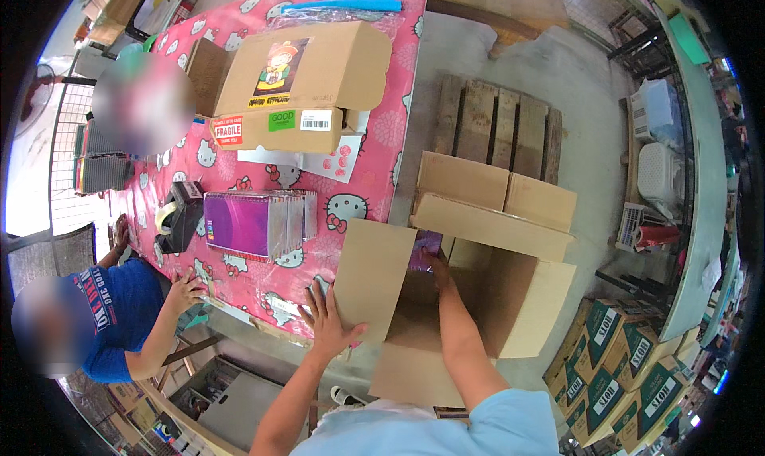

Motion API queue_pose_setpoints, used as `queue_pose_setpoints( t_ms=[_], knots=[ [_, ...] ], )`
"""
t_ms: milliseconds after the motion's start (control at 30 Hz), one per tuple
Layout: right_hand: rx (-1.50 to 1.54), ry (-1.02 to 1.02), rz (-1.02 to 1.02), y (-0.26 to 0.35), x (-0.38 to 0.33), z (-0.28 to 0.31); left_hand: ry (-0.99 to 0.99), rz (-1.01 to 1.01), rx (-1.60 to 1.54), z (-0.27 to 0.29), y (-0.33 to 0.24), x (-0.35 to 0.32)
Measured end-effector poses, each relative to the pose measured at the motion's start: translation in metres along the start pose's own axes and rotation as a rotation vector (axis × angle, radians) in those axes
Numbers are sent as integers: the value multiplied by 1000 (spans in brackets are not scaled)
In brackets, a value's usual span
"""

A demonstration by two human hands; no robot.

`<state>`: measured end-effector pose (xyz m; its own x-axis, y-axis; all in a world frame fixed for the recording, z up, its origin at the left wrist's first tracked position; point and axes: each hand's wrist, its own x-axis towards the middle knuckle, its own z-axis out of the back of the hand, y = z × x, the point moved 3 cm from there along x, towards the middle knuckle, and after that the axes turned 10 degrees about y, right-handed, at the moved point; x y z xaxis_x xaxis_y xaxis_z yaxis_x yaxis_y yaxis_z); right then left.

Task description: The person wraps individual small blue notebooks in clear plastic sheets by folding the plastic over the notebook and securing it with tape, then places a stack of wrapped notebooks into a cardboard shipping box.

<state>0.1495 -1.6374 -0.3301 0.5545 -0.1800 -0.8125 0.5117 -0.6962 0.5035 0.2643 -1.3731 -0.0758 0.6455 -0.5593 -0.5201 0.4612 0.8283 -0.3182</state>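
A large open cardboard box point(486, 217) stands on the floor beside the table. My right hand point(437, 269) reaches down inside it, shut on a purple wrapped pack point(425, 251). My left hand point(327, 322) lies flat, fingers spread, on the box's left flap point(370, 277) at the table's edge. A stack of purple packs in clear wrap point(256, 223) sits on the pink patterned tablecloth point(374, 137) just beyond my left hand.
A closed cardboard carton point(307, 77) with stickers lies farther up the table, a black tape dispenser point(179, 215) at left. A person in a blue shirt point(119, 312) sits at the table's left. A wooden pallet point(498, 125) lies beyond the box; stacked green cartons point(621, 376) at lower right.
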Motion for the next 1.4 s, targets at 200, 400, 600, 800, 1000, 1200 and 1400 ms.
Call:
queue_pose_setpoints(
  t_ms=[200,400,600,800,1000,1200,1400],
  knots=[
    [-706,-401,-61,-21,11,25,33,-36,-25,12,-10,12],
    [-679,-671,130,57,-110,-21,88,3,-19,7,3,-8],
    [-593,-791,446,105,-188,-15,169,-23,-17,16,8,-9],
    [-599,-765,663,131,-249,-42,263,-6,-16,26,9,-12],
    [-493,-572,811,132,-256,-90,350,-45,-59,40,10,-19],
    [-540,-94,975,204,-249,-212,273,-231,-448,36,51,39],
    [-944,26,1079,308,-223,-351,262,72,-1948,138,36,32]
  ],
)
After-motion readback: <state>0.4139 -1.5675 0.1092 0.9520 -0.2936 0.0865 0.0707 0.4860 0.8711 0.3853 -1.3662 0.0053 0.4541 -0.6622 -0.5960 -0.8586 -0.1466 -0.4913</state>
